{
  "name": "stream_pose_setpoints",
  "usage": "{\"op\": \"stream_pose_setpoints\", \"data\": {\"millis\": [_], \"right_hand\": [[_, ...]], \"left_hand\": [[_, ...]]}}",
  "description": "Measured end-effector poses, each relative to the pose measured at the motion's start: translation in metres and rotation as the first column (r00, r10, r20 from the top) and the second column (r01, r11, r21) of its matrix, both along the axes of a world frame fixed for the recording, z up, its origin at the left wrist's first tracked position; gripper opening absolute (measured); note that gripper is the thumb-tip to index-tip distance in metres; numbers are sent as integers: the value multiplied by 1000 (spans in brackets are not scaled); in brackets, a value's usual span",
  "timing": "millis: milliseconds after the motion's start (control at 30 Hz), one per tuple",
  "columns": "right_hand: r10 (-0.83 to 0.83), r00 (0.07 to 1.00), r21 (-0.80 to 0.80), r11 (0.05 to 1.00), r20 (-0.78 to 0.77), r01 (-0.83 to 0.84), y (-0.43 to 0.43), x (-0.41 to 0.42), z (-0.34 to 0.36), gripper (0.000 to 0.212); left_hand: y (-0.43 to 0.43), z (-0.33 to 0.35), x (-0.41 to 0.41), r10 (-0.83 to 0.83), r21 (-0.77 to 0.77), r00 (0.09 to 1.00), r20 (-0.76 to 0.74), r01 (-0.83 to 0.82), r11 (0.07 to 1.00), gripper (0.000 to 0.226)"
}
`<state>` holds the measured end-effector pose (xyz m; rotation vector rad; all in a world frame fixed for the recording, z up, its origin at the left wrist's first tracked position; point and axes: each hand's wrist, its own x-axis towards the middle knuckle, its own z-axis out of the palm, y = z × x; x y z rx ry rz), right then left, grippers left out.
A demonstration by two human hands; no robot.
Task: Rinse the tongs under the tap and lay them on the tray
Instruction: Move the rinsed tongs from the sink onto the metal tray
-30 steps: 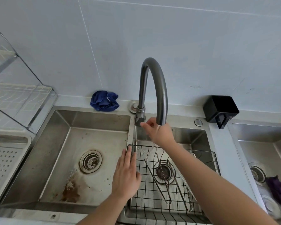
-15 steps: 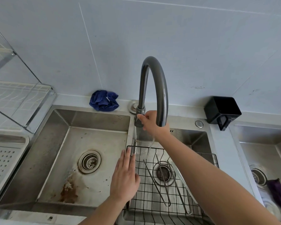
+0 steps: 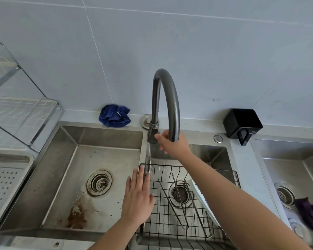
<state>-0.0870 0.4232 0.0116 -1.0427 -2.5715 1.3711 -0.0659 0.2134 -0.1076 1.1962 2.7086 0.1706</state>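
Dark metal tap (image 3: pixel 170 98): the fingertips (image 3: pixel 156 136) of the right hand (image 3: pixel 175 146) touch the lever at its base. Whether they grip it cannot be told, as the spout hides the thumb. The left hand (image 3: pixel 136 199), below the tap, lies flat, fingers straight, on the wire rack (image 3: pixel 170 166) rim. The tongs (image 3: pixel 181 204) lie in the rack beneath the spout, untouched. They look thin, stiff, light and probably slick when wet, so they are best pinched mid-length across both arms. The tray (image 3: pixel 9 179) sits far left of the tap.
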Motion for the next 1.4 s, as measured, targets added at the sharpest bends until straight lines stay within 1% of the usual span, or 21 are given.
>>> {"op": "stream_pose_setpoints", "data": {"millis": [33,100,133,200,233,300,333,400,467,533,633,700,767,833,933,1033,1100,1167,1267,1400], "right_hand": [[-6,1000,0,1000,18,6,-2,10,-1,29],[7,997,55,998,76,-11,-6,32,-7,32],[1,995,69,998,100,-8,-7,44,-11,31],[-39,991,54,998,129,32,-9,71,-21,24],[-74,988,42,997,139,69,-9,85,-25,20],[-152,975,41,988,162,148,-12,115,-34,17],[-183,968,51,983,174,177,-15,129,-39,15],[-208,956,87,977,209,193,-22,156,-49,13],[-186,943,155,977,276,147,-32,178,-61,14],[-148,924,256,965,352,58,-41,196,-71,18],[-108,898,350,935,426,-54,-49,213,-84,24],[-79,871,364,924,485,-119,-52,218,-91,28],[-56,838,358,918,543,-171,-52,222,-97,27],[-36,802,358,906,597,-226,-51,224,-102,25],[-12,763,373,878,646,-301,-51,226,-108,23],[3,747,393,849,665,-353,-52,228,-110,27],[2,749,382,859,662,-340,-51,229,-110,27],[-11,771,365,885,637,-289,-49,229,-108,25],[-40,828,335,924,560,-182,-48,229,-104,18],[-40,874,320,938,484,-134,-48,227,-103,18]], "left_hand": [[1,3,1,4,2,1000,-12,-4,1000,77],[4,9,4,-8,35,999,-49,10,999,74],[7,12,6,-33,75,996,-78,39,996,69],[12,19,13,-99,173,990,-105,116,978,50],[16,24,19,-131,202,988,-85,146,968,42],[26,35,30,-163,173,986,14,158,972,38],[31,37,36,-139,134,985,98,126,983,41],[40,36,43,-28,70,969,247,11,997,50],[47,33,49,110,7,928,357,-121,993,64],[53,28,56,213,-52,883,418,-211,976,81],[64,21,66,292,-100,861,416,-276,956,102],[71,18,72,322,-126,864,386,-297,947,112],[75,15,78,323,-145,871,371,-290,946,120],[75,9,84,325,-162,874,362,-284,945,123],[74,1,91,344,-162,862,373,-305,938,119],[74,0,93,371,-133,837,402,-347,928,113],[73,2,92,393,-110,815,425,-384,917,112],[71,6,90,410,-91,798,441,-415,905,111],[66,12,87,436,-59,770,466,-465,883,106],[59,21,83,444,-25,735,512,-504,863,96]]}}
